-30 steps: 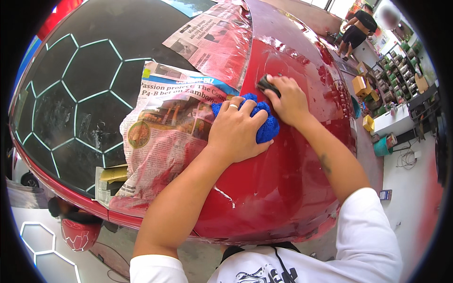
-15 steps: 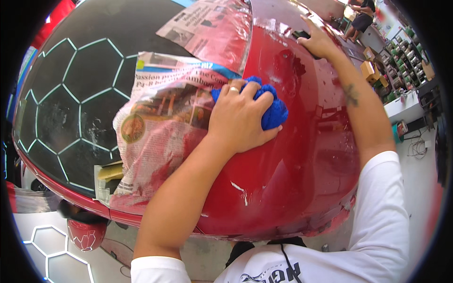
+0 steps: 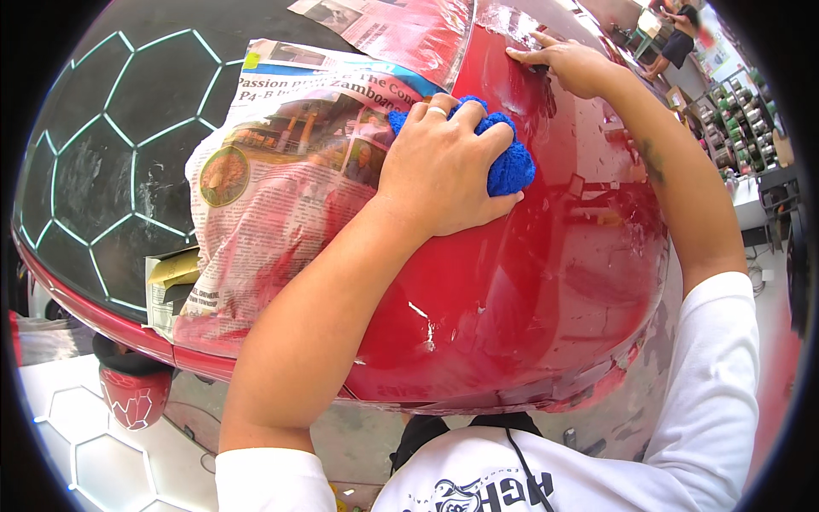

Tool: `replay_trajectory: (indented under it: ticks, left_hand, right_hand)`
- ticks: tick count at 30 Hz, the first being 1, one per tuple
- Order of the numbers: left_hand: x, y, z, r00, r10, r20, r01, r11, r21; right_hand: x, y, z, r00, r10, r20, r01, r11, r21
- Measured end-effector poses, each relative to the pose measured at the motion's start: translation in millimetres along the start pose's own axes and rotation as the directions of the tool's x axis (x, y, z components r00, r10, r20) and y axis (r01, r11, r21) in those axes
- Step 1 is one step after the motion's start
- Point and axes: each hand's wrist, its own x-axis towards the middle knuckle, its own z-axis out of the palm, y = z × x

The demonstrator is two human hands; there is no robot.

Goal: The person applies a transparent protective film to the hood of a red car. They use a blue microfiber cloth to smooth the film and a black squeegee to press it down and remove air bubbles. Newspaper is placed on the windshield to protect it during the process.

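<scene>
My left hand (image 3: pixel 439 166) grips a bunched blue cloth (image 3: pixel 510 166), its fingers curled over the top. The cloth rests on a red car panel (image 3: pixel 409 341), beside the edge of a newspaper sheet (image 3: pixel 273 205). Farther off to the right, my right hand (image 3: pixel 573 66) is bent down on the same panel, thumb and a finger reaching left. A small dark piece (image 3: pixel 539 68) shows beneath its fingers; its kind cannot be made out. Wet-looking streaks and smears mark the red surface around that hand, and a white scuff (image 3: pixel 422 324) lies nearer me.
Newspaper and clear film cover part of the dark windscreen (image 3: pixel 94 171), which reflects hexagonal lights. A red side mirror (image 3: pixel 135 397) juts out at the lower left. At the right stand a rack of tins (image 3: pixel 742 128) and a white bench (image 3: pixel 749 200). A person (image 3: pixel 678 38) is at the far right.
My right hand has slid left and nearer across the panel, its dark piece now mostly covered. The whole view has shifted a little. My left hand still holds the cloth by the newspaper's edge.
</scene>
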Motion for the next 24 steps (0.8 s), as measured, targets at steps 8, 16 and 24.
replay_trajectory:
  ticks: [8,16,24]
  left_hand:
    - [-1.8,-1.8,5.2,0.999,-0.003,-0.044,0.001,0.999,-0.046]
    - [2.3,2.6,6.8,1.0,0.008,-0.017,-0.009,0.999,-0.035]
    - [-6.9,-5.3,6.9,0.999,-0.021,-0.042,0.02,0.999,-0.032]
  right_hand:
    - [-30.3,9.2,31.3,0.873,0.247,-0.421,0.069,0.791,0.608]
    - [45.4,-3.5,61.7,0.777,0.522,-0.352,-0.299,0.798,0.523]
    - [-2.2,-54.2,54.0,0.804,0.321,-0.5,0.003,0.839,0.544]
